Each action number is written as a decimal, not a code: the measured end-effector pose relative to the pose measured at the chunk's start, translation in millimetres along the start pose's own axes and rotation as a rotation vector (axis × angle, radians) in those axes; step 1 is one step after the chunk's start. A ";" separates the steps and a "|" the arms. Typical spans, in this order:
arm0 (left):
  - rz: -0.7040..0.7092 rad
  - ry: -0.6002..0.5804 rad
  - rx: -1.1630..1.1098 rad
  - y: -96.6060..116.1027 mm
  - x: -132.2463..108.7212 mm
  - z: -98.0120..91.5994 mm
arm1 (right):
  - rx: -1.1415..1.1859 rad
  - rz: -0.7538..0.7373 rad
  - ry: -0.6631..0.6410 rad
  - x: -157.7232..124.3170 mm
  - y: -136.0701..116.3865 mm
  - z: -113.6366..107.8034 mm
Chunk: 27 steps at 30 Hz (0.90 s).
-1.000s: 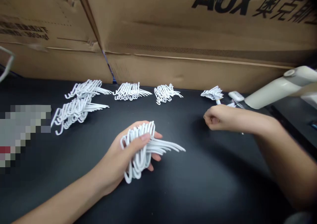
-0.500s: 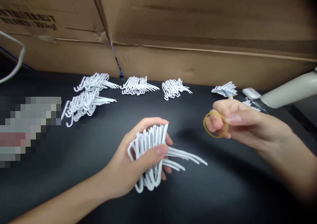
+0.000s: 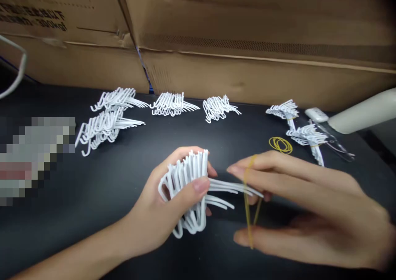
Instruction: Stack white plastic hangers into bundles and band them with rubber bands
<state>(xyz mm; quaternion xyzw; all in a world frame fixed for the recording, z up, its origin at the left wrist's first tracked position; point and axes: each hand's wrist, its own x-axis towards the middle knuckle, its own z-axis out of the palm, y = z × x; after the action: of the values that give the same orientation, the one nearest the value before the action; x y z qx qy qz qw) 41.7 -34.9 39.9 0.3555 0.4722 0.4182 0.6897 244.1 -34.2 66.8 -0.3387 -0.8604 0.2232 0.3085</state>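
Observation:
My left hand [image 3: 148, 218] is closed round a bundle of white wire hooks [image 3: 194, 168], thumb pressed across the front. The hooks' long ends point right, out of that hand. My right hand [image 3: 334, 205] holds a yellow rubber band [image 3: 248, 214] stretched between its spread fingers above and its thumb below. The band is beside the tips of the bundle's long ends, and the upper ends seem to reach into its loop. Motion blurs the right hand a little.
Several bundles of white hooks [image 3: 168, 104] lie along the back of the black table. Loose rubber bands [image 3: 281, 145] lie behind my right hand, near banded hooks [image 3: 306, 135]. Cardboard boxes [image 3: 247, 73] stand behind. A pale tube [image 3: 365, 112] is at right, a blurred-out object [image 3: 37, 160] at left.
My right hand has moved left and down toward the bundle, and its fingers have spread, stretching the rubber band. The left hand has barely moved. Loose rubber bands have come into view.

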 end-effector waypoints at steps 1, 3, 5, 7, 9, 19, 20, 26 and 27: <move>0.018 0.007 0.011 0.2 -0.7 -0.5 | -0.057 -0.033 -0.022 3.0 -0.8 5.9; 0.065 0.025 0.029 0.7 -1.4 -2.0 | -0.116 -0.064 -0.025 10.5 -0.7 17.2; 0.101 0.030 0.050 0.8 -1.0 -3.3 | -0.066 -0.049 0.014 18.1 0.6 26.7; 0.124 0.042 0.079 0.5 -0.4 -4.1 | 0.054 0.036 0.035 24.4 2.4 33.9; 0.163 0.066 0.133 0.0 -0.7 -5.2 | 0.246 0.196 0.023 28.7 4.1 40.2; 0.661 0.147 0.350 -3.6 -10.4 -16.7 | 1.578 0.790 -0.239 20.1 5.3 81.7; 0.685 0.214 0.318 -4.6 -10.1 -14.3 | 1.682 0.819 -0.265 17.8 4.5 83.4; 0.630 0.429 0.268 -3.4 -4.9 -1.6 | 1.707 0.798 -0.215 13.0 2.0 76.3; 0.602 0.414 0.255 -2.3 -3.3 -2.2 | 1.676 0.802 -0.174 13.3 2.1 75.7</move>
<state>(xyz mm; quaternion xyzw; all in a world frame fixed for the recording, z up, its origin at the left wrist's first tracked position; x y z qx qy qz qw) 39.5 -38.7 38.3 0.4692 0.5243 0.6029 0.3763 185.7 -36.4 16.8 -0.2592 -0.2574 0.8857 0.2866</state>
